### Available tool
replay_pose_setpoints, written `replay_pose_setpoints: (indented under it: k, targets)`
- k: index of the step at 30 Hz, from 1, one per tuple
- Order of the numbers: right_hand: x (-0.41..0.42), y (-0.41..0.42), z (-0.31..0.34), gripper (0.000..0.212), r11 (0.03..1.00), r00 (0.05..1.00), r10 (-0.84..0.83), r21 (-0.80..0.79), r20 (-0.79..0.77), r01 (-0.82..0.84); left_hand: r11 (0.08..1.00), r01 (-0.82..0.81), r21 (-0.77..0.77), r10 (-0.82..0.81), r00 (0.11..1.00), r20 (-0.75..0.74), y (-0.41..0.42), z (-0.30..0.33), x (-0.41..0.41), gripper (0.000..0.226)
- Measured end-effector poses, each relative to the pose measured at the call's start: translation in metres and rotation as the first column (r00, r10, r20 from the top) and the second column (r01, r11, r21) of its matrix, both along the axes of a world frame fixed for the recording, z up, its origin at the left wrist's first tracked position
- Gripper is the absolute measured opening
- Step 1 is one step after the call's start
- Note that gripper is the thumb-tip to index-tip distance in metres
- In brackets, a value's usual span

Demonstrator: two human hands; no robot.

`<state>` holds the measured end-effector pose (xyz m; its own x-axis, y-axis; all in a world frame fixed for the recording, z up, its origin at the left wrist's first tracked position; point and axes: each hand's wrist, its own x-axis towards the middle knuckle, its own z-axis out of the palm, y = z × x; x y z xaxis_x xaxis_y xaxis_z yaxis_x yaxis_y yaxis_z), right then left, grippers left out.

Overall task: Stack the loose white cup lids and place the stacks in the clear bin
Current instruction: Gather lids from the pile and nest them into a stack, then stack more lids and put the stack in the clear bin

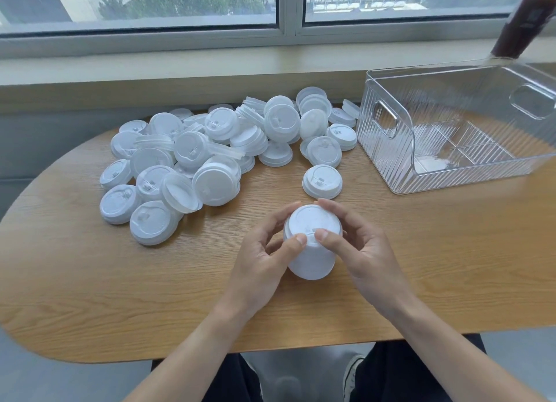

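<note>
No brand, label or readable writing shows on anything here. Low in the centre of the frame, both hands hold a stack of white lids just above the table: the left hand curls round its left side with the thumb on the top lid's near edge, and the right hand wraps the right side, fingertips over the far rim and thumb pressed on top beside the left thumb. How many lids the stack holds is hard to make out, since the hands cover its sides and the white layers blur together. The loose lids lie in a pile across the upper left and centre of the table, some upside down, some tilted on others, with those at the back partly hidden. One lone lid sits flat just beyond the hands, apart from the pile. The clear bin stands at the upper right, its ribbed walls and cut-out handles visible, its right end cut off by the frame edge; it seems to hold no lids, though reflections muddy the floor. A dark, blurred object at the top right corner stands on the sill, possibly a drink. Behind runs a window.
</note>
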<state>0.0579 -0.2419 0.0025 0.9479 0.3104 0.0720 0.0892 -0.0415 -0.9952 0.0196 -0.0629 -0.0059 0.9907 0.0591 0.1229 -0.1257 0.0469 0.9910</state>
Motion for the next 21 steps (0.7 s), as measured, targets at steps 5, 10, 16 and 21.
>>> replay_pose_setpoints:
  k: [5, 10, 16, 21]
  targets:
    - [0.003, -0.001, -0.003, 0.049, 1.0, 1.0, 0.003, 0.0, -0.009, -0.003, 0.999, -0.029, -0.037, 0.029, 1.0, -0.007, -0.005, -0.004, 0.0, 0.041]
    - [0.003, -0.001, -0.005, 0.049, 1.0, 1.0, 0.019, 0.001, 0.008, -0.019, 0.998, -0.05, -0.046, 0.05, 0.999, -0.018, -0.008, -0.004, -0.001, 0.044]
    - [-0.012, -0.002, -0.012, 0.067, 0.996, 0.997, 0.076, -0.05, -0.01, -0.076, 0.999, -0.003, -0.047, -0.001, 0.996, -0.093, -0.008, -0.01, -0.009, 0.057]
    - [-0.025, -0.004, -0.025, 0.124, 0.957, 0.993, 0.051, -0.289, 0.109, -0.017, 1.0, -0.007, -0.008, 0.006, 0.997, -0.082, -0.013, -0.008, -0.009, 0.04]
